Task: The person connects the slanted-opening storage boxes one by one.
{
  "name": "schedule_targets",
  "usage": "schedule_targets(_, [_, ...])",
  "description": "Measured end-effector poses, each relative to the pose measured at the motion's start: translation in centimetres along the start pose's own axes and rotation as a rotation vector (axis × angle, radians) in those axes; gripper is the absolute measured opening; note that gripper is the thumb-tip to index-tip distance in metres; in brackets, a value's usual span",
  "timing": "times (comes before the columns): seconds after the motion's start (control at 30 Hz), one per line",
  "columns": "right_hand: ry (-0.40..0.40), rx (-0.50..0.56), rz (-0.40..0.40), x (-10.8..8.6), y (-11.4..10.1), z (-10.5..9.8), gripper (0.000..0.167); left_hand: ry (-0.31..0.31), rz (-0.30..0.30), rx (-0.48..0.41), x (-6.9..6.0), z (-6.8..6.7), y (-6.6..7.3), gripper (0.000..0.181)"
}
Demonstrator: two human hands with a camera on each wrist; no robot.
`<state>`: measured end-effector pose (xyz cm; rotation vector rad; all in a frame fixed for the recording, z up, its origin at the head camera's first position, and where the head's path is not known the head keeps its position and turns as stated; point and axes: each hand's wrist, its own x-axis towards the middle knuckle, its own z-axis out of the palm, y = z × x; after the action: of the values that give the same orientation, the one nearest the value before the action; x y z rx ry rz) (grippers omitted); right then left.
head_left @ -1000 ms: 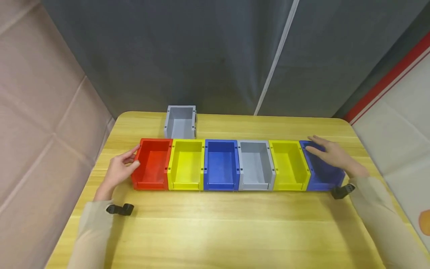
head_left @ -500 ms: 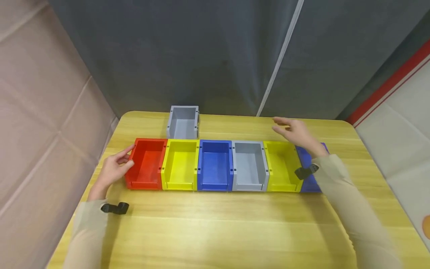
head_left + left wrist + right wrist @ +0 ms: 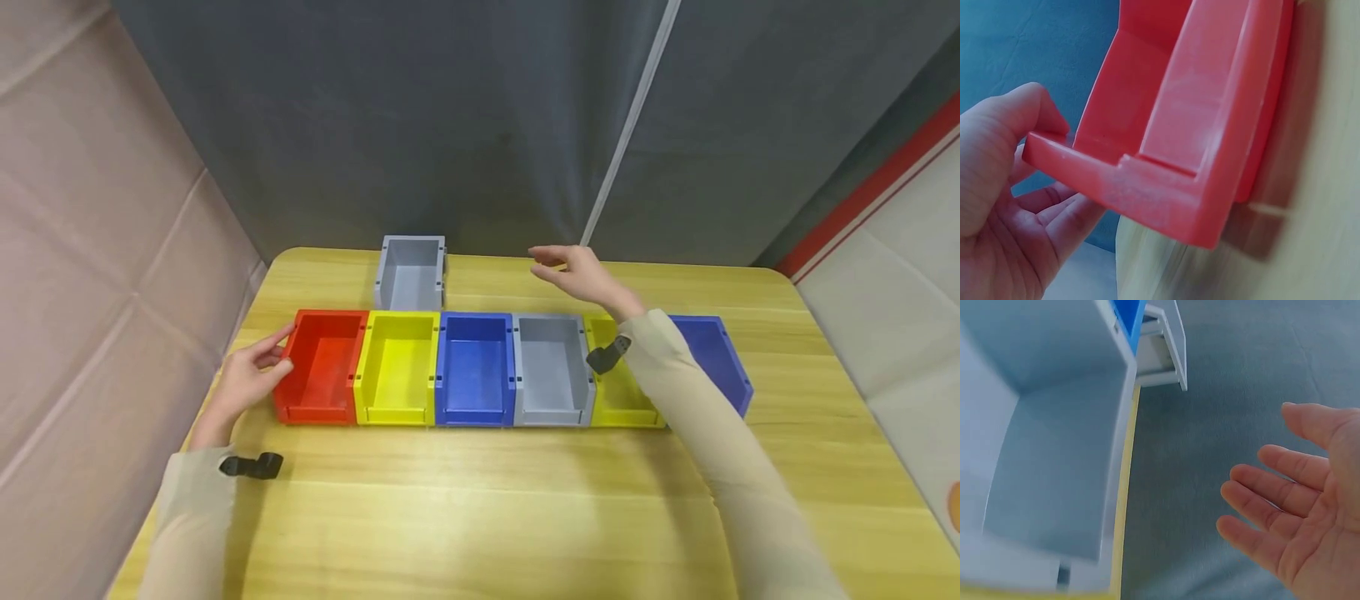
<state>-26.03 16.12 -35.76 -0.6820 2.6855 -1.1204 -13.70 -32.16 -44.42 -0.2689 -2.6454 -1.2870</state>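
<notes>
My left hand [image 3: 243, 379] holds the left wall of the red storage bin [image 3: 326, 367]. In the left wrist view, the thumb lies over the red rim [image 3: 1079, 165] and the other fingers are outside the wall. Beside the red bin, in one row, stand a yellow bin [image 3: 400, 367], a blue bin [image 3: 476, 367], a grey bin [image 3: 552, 367], a second yellow bin [image 3: 626, 404] and a second blue bin [image 3: 712, 354]. My right hand [image 3: 576, 275] is in the air behind the grey bin, fingers apart and holding nothing; my forearm partly hides the two rightmost bins.
A separate grey bin [image 3: 411, 275] stands behind the row, towards the back left. The wooden table [image 3: 450, 500] reaches back to a dark curtain [image 3: 412, 125]. A pale padded wall [image 3: 97, 275] bounds the left side, and a white panel [image 3: 892, 317] the right.
My right hand has left the rightmost blue bin and swept left behind the row. The row sits slightly further left in view, with my left hand still at the red bin.
</notes>
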Motion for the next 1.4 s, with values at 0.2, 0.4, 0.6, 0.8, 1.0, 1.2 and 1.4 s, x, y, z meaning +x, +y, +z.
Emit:
schedule_targets(0.2, [-0.017, 0.016, -0.017, 2.6, -1.2, 1.7, 0.043, 0.009, -0.032, 0.032, -0.4, -0.4, 0.0, 0.050])
schedule_targets(0.4, [-0.060, 0.002, -0.038, 4.6, -2.9, 3.8, 0.045, 0.014, -0.027, 0.023, -0.9, -0.4, -0.1, 0.050])
schedule_targets(0.6, [-0.062, 0.052, 0.051, 6.6, -4.0, 5.5, 0.047, 0.009, -0.024, 0.004, -1.0, -0.1, 0.1, 0.051])
schedule_targets(0.8, [-0.089, 0.112, 0.143, 8.4, -4.8, 7.2, 0.046, 0.004, -0.055, -0.009, -1.0, 0.0, 0.1, 0.053])
schedule_targets(1.0, [-0.059, 0.138, 0.200, 9.8, -5.0, 8.8, 0.048, -0.018, -0.055, -0.022, -0.5, 0.4, 0.0, 0.055])
schedule_targets(1.2, [-0.004, 0.196, 0.269, 10.4, -4.8, 10.1, 0.050, -0.034, -0.049, -0.013, -0.3, 0.6, 0.5, 0.053])
schedule_targets(1.4, [0.060, 0.326, 0.350, 10.7, -4.9, 11.0, 0.054, -0.039, -0.062, -0.019, -0.3, 0.8, 0.5, 0.053])
